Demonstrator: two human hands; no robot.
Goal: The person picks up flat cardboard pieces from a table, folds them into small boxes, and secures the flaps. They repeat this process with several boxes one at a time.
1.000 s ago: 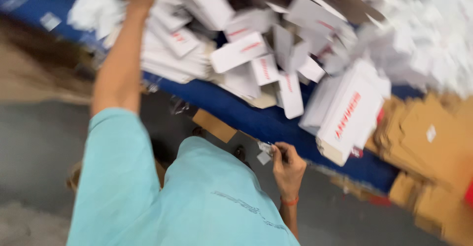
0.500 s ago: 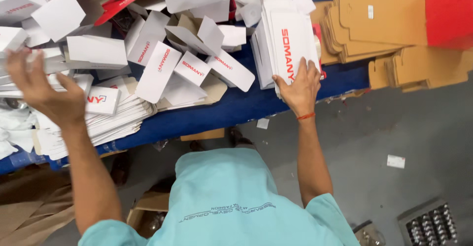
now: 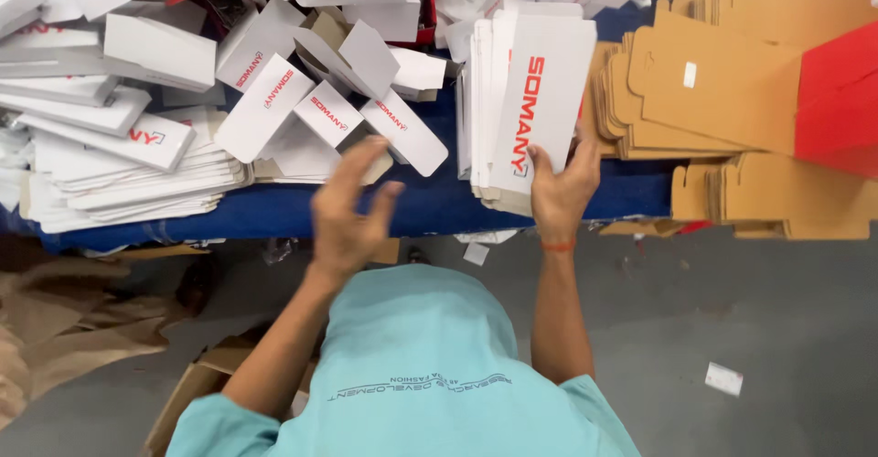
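Right hand steadies a stack of flat white cartons while the left swings over toward it.

The right hand point(image 3: 560, 187) grips the near end of the upright stack of flat white cartons point(image 3: 526, 109), centre of the frame, on the blue table point(image 3: 439, 203). The left hand point(image 3: 349, 210), half a second ago far out on the loose white cartons point(image 3: 137, 146) at upper left, now hovers empty with fingers spread, blurred, just left of the stack. Brown cardboard blanks point(image 3: 732, 82) lie at upper right.

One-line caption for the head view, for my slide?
Right hand grips an upright stack of flat white cartons on the blue table; left hand open.
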